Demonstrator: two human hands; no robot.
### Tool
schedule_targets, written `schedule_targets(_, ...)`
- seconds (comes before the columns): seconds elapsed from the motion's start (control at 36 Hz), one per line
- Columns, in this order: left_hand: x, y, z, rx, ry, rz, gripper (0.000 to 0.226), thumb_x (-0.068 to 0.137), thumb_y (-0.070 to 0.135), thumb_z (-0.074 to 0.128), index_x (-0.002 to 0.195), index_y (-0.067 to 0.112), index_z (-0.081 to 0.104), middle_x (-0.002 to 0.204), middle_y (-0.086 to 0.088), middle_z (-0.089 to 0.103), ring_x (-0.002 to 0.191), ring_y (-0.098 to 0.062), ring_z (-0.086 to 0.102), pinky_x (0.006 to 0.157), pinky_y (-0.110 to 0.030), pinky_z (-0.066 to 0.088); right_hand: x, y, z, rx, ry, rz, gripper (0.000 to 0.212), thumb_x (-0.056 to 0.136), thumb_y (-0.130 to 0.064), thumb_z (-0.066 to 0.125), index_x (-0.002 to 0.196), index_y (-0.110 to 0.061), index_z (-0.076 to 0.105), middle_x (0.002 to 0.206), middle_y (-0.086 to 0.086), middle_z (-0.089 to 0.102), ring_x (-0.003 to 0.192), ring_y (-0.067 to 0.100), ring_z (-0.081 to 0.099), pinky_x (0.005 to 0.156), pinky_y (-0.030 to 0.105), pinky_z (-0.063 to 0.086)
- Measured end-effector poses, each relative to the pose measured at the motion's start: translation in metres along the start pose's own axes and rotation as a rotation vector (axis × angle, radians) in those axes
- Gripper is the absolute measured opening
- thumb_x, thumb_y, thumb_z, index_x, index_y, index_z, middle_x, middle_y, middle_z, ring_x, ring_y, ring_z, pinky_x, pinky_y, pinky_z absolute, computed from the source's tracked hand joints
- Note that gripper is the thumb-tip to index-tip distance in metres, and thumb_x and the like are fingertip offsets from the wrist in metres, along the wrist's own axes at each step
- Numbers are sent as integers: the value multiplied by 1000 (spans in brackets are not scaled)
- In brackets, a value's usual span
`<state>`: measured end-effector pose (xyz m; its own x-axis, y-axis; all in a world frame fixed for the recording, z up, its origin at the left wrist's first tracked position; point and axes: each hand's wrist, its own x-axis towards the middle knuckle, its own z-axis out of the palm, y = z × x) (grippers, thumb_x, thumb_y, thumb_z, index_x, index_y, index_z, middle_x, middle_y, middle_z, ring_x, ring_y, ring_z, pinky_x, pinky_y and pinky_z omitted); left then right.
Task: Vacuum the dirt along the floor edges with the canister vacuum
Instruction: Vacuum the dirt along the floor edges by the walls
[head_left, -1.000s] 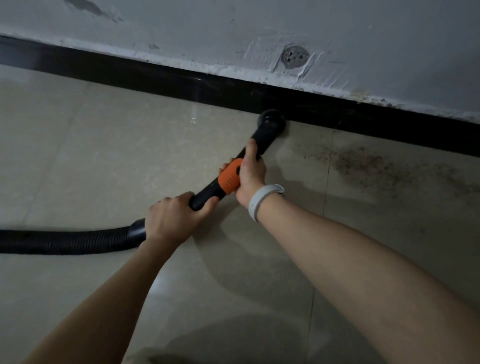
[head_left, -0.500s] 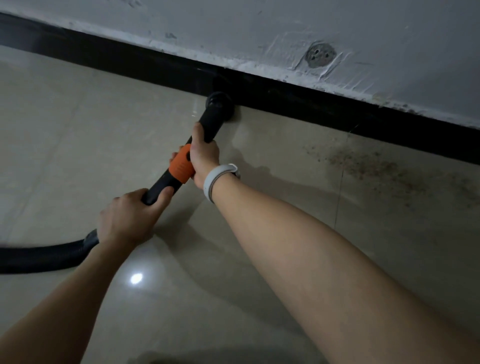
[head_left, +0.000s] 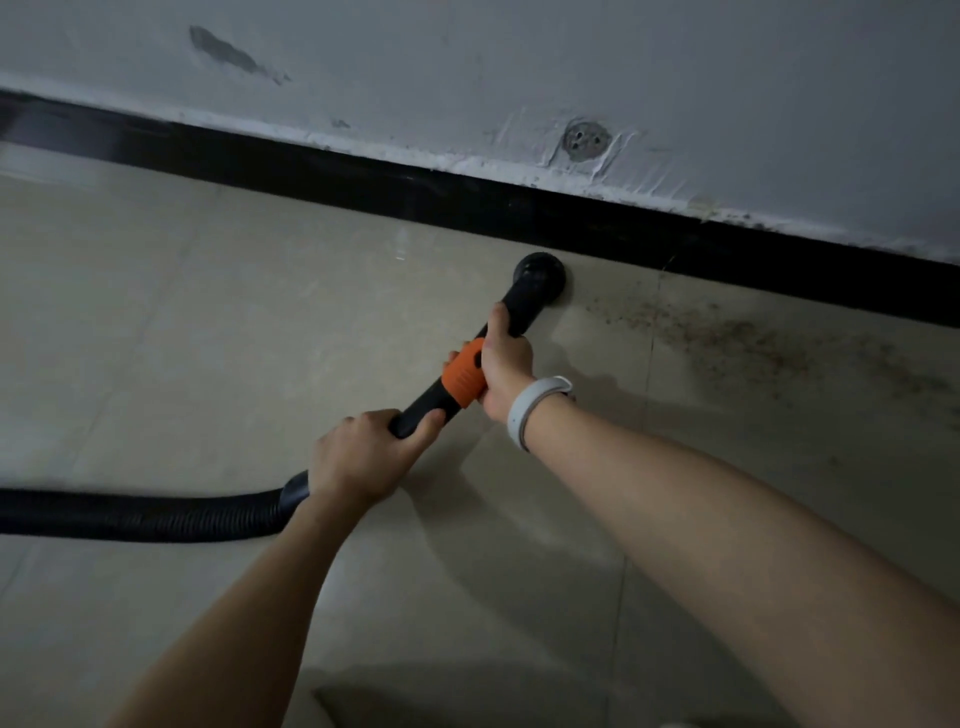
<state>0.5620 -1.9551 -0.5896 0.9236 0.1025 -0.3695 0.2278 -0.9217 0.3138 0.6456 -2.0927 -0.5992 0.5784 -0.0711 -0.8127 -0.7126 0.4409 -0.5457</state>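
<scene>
A black vacuum wand with an orange collar (head_left: 462, 378) ends in a round black nozzle (head_left: 540, 275) pressed to the beige tile floor just in front of the black baseboard (head_left: 753, 260). My right hand (head_left: 506, 364), with a white wristband, grips the wand at and above the orange collar. My left hand (head_left: 363, 452) grips the wand's lower end where the ribbed black hose (head_left: 145, 514) joins and runs off to the left. A patch of brown dirt (head_left: 737, 338) lies on the floor along the baseboard, to the right of the nozzle. The canister is out of view.
The grey wall (head_left: 519, 62) above the baseboard is scuffed, with a round plugged hole (head_left: 586, 140). A tile joint (head_left: 644, 415) runs toward me just right of the nozzle. Beige floor tiles (head_left: 182, 312) stretch to the left.
The nozzle slid left along the baseboard half a second ago and has now come back right, stopping just left of the dirt patch. Both hands kept their grip on the wand.
</scene>
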Motion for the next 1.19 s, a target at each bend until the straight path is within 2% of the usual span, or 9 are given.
schedule_targets(0.14, -14, 5, 7, 9, -48, 20, 55, 85, 70, 38, 61, 22, 50, 55, 3, 53, 53, -17, 50, 54, -27, 36, -13, 7, -21, 5, 28, -3, 46, 98, -48, 46, 111, -4, 50, 64, 5, 59, 59, 20, 62, 85, 45, 57)
schedule_targets(0.28, -20, 18, 8, 15, -96, 44, 55, 85, 69, 38, 60, 22, 49, 55, 3, 52, 55, -18, 50, 53, -27, 34, -24, 2, -39, 17, 46, 11, 50, 98, -48, 46, 120, -3, 51, 68, 6, 60, 61, 20, 63, 81, 40, 58)
schedule_targets(0.36, -19, 29, 10, 0, -116, 50, 57, 84, 71, 37, 60, 22, 49, 56, 3, 52, 55, -18, 51, 55, -28, 35, -26, -4, -48, 3, 78, 1, 49, 98, -49, 44, 117, -4, 52, 69, 5, 61, 63, 20, 64, 84, 40, 57)
schedule_targets(0.56, -20, 56, 15, 18, -140, 64, 58, 84, 73, 36, 60, 22, 49, 58, 3, 54, 59, -19, 54, 56, -27, 37, -31, -19, -68, 19, 143, 12, 44, 99, -47, 44, 86, -5, 52, 60, 6, 59, 61, 21, 62, 88, 44, 56)
schedule_targets(0.72, -22, 75, 19, 31, -161, 97, 57, 85, 72, 36, 60, 22, 48, 58, 4, 54, 59, -18, 54, 57, -27, 38, -33, -25, -90, 40, 169, 3, 44, 99, -47, 44, 105, -4, 53, 63, 5, 60, 60, 19, 62, 83, 38, 57)
schedule_targets(0.86, -27, 88, 26, 32, -193, 131, 56, 85, 72, 36, 61, 23, 49, 59, 5, 55, 60, -18, 55, 59, -27, 39, -36, -26, -108, 44, 203, 7, 44, 99, -48, 44, 90, -6, 53, 57, 4, 59, 60, 19, 61, 84, 39, 57)
schedule_targets(1.0, -32, 96, 35, 39, -218, 172, 56, 84, 74, 35, 63, 25, 51, 61, 5, 55, 60, -18, 55, 58, -26, 39, -42, -24, -126, 98, 232, -13, 43, 99, -46, 45, 95, -4, 53, 64, 6, 59, 60, 19, 61, 81, 38, 57)
schedule_targets(1.11, -38, 103, 41, 56, -234, 210, 55, 85, 73, 36, 64, 25, 52, 62, 7, 57, 61, -15, 56, 58, -26, 39, -49, -22, -141, 142, 253, -17, 46, 99, -46, 46, 109, -1, 52, 72, 9, 61, 60, 20, 63, 78, 38, 58)
schedule_targets(1.19, -41, 111, 45, 72, -250, 228, 55, 84, 74, 35, 66, 25, 53, 64, 7, 58, 63, -15, 57, 60, -26, 40, -52, -22, -151, 143, 286, -20, 45, 99, -46, 46, 102, -1, 53, 70, 9, 61, 58, 20, 62, 78, 40, 58)
